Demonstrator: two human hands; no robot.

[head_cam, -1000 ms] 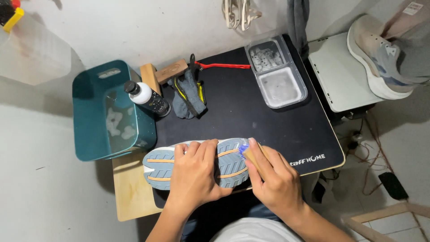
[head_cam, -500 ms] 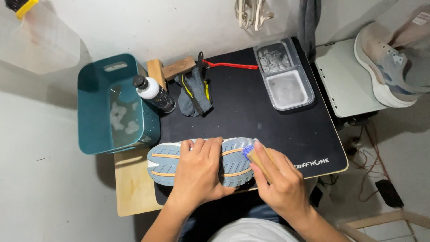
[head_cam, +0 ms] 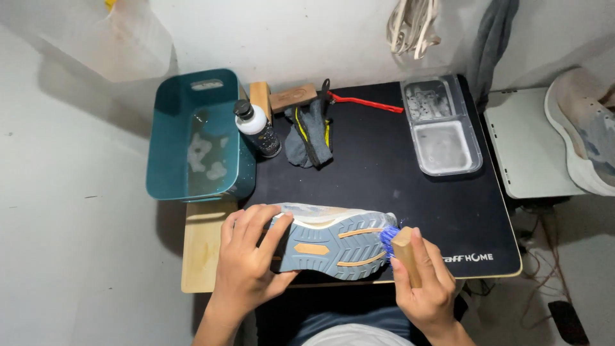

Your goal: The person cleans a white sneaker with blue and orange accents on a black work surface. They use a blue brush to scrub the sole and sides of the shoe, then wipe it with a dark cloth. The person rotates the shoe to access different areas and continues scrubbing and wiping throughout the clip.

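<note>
A sneaker (head_cam: 336, 240) lies on its side at the near edge of the black mat (head_cam: 384, 179), its grey-blue sole with tan inserts facing up. My left hand (head_cam: 250, 259) grips the left end of the shoe and holds it down. My right hand (head_cam: 423, 282) holds a wooden-handled brush (head_cam: 400, 247); its blue bristles touch the right end of the sole.
A teal tub (head_cam: 198, 138) with soapy water stands at the left. A white bottle with a black cap (head_cam: 256, 128), a wooden block, grey-yellow insoles (head_cam: 311, 131), a red-handled tool (head_cam: 362, 101) and a clear tray (head_cam: 442, 125) line the back. A second sneaker (head_cam: 586, 128) rests on a white stand at right.
My right hand with the brush has slid from over the sole to its right end. More of the sole shows. The camera has shifted slightly.
</note>
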